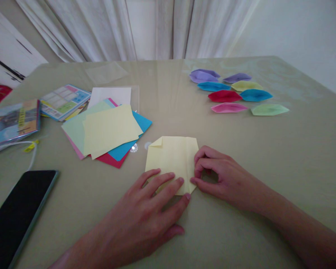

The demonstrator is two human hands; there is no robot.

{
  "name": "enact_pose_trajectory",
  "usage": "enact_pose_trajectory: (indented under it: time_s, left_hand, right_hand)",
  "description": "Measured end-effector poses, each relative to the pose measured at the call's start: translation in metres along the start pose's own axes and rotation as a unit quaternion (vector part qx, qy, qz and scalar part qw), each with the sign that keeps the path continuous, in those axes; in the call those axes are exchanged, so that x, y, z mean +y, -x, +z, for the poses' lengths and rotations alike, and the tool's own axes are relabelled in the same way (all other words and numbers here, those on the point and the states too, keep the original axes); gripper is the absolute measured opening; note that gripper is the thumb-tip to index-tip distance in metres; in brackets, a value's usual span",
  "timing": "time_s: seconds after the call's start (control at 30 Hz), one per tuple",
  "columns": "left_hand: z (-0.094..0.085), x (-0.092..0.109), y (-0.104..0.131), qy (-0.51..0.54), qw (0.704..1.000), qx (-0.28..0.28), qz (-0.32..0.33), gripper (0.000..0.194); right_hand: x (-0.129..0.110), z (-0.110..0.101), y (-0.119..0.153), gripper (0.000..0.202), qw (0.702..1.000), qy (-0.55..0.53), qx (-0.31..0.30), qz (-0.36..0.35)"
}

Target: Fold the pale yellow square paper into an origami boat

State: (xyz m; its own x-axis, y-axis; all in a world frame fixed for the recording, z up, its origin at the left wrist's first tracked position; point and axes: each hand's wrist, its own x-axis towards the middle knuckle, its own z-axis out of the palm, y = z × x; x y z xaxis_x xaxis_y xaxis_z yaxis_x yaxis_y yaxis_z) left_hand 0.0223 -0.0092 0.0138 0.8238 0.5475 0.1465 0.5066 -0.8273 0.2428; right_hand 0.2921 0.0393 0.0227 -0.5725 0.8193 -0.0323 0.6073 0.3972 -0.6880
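At the near middle of the table (240, 142), a pale yellow paper (170, 157) lies under both hands. The left hand (149, 209) is spread palm down, its fingertips on the near part of the sheet. The right hand (229, 173) is curled, thumb and forefinger tips close together at the right edge; whether they pinch the paper or only press it is not clear.

The folding of this sheet looks partway done: its far left corner is turned in, a crease runs near the right side, and the piece is flat, without the pointed shape of the others.

Farther out on the left, a fan of loose sheets (112, 129) in several colours appears unfolded. On the far right, in rough rows of pairs, stand finished-looking pieces, among them a red one (224, 96), a pink one (229, 108) and a pale green one (269, 109).
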Motion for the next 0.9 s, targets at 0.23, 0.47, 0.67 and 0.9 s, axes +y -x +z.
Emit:
enact_pose_trajectory:
  time_s: [0.23,0.47,0.67,0.9]
  left_hand:
    - [0.0003,0.0006,-0.0009,0.008,1.0,-0.011,-0.007,0.038]
    - [0.0001,-0.0001,-0.0006,0.023,1.0,-0.007,-0.013,0.037]
    - [-0.0011,0.0008,0.0023,0.03,0.999,-0.012,-0.019,0.037]
    - [0.0005,-0.0002,0.0003,0.036,0.999,-0.012,-0.019,0.038]
  right_hand:
    - [-0.0003,0.0002,-0.0001,0.016,1.0,-0.005,0.0,0.006]
    - [-0.001,-0.0002,0.0004,0.015,1.0,-0.005,-0.005,0.01]
    - [-0.0006,0.0003,0.0002,0.016,1.0,0.001,-0.005,0.015]
    - [-0.0002,0.0005,0.0008,0.016,1.0,0.002,-0.005,0.016]
